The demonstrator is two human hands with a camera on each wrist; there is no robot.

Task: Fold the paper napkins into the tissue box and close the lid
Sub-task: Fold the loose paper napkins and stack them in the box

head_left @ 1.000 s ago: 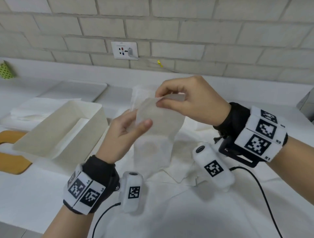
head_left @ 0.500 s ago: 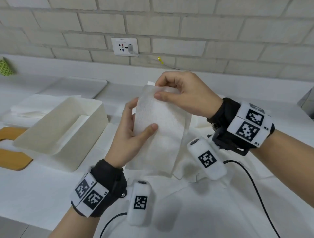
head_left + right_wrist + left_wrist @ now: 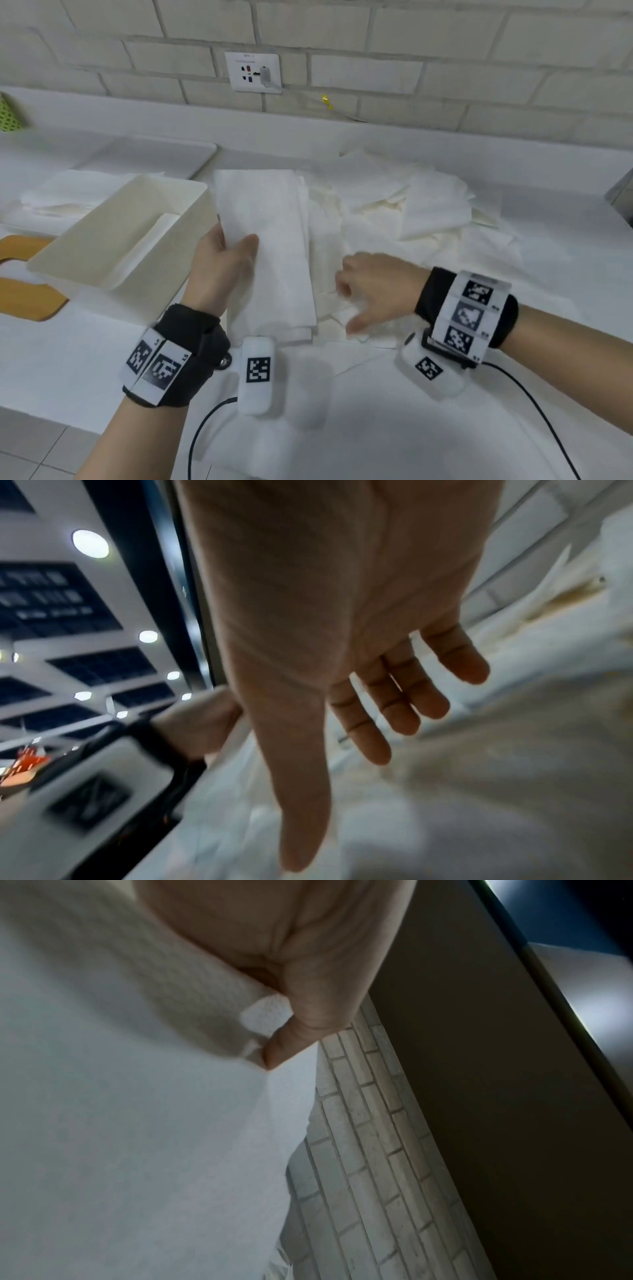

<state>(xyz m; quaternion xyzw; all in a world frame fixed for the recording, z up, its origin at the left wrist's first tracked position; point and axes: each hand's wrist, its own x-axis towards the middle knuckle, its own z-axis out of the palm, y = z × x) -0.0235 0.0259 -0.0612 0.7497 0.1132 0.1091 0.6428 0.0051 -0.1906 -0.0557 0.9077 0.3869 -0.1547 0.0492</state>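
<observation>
A folded white paper napkin [image 3: 270,246] hangs long and narrow from my left hand [image 3: 222,260], whose thumb pinches its left edge; the left wrist view shows that thumb [image 3: 294,1031] pressed onto the napkin [image 3: 137,1123]. My right hand [image 3: 370,291] hovers blurred over the heap of loose napkins [image 3: 394,212], holding nothing; its straight fingers [image 3: 404,696] show in the right wrist view. The open cream tissue box [image 3: 85,253] stands left of the held napkin, with white napkins inside. The wooden lid [image 3: 27,294] lies at the far left.
A flat stack of white napkins [image 3: 68,195] lies behind the box, and a white tray [image 3: 150,154] sits further back. A wall socket [image 3: 253,72] is on the brick wall. Cables run from both wrist units across the white counter [image 3: 411,428].
My right hand let go of the napkin's top and dropped to the right over the heap. The left hand now holds the folded napkin alone, lower and nearer the box.
</observation>
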